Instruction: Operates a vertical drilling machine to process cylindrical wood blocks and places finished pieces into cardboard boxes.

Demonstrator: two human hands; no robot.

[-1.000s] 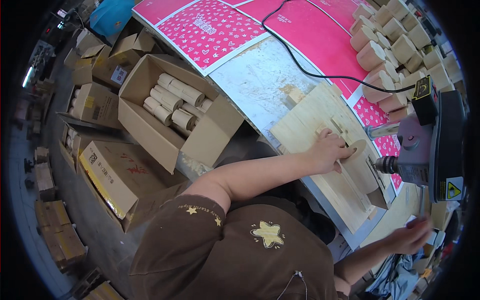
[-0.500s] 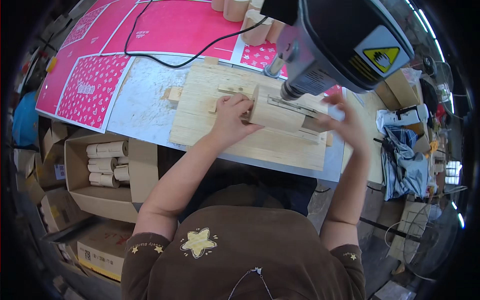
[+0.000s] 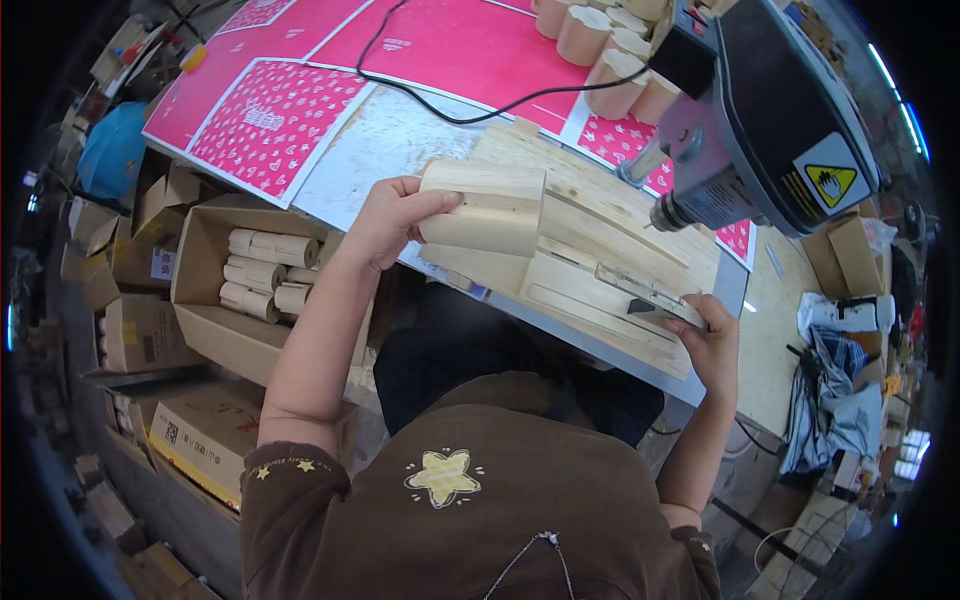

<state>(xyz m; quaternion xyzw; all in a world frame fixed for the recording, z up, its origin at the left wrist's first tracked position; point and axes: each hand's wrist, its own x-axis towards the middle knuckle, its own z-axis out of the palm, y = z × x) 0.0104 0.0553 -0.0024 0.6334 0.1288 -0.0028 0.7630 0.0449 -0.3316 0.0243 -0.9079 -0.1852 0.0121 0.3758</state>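
My left hand (image 3: 392,222) grips one end of a pale wooden block (image 3: 488,212) with rounded sides, thumb on top, raised in front of the jig board. In my right hand (image 3: 712,340) is a narrow slotted strip (image 3: 645,290), held by its right end and apart from the block. Dark pieces show on the strip's side; its material is hard to tell. Under both lies the wooden jig board (image 3: 500,155) with long raised rails. To the far right of the block, the drill press (image 3: 800,120) has its chuck (image 3: 665,212) above the board.
Several wooden blocks (image 3: 585,35) stand at the back of the pink-covered table (image 3: 440,50). A black cable (image 3: 430,105) crosses it. An open carton (image 3: 215,335) with wooden pieces sits at left. Grey cloth (image 3: 850,385) hangs at right.
The block has come off the jig board, moving left in my left hand. My right hand has drawn the slotted strip away from the block and lower. The head view has shifted.
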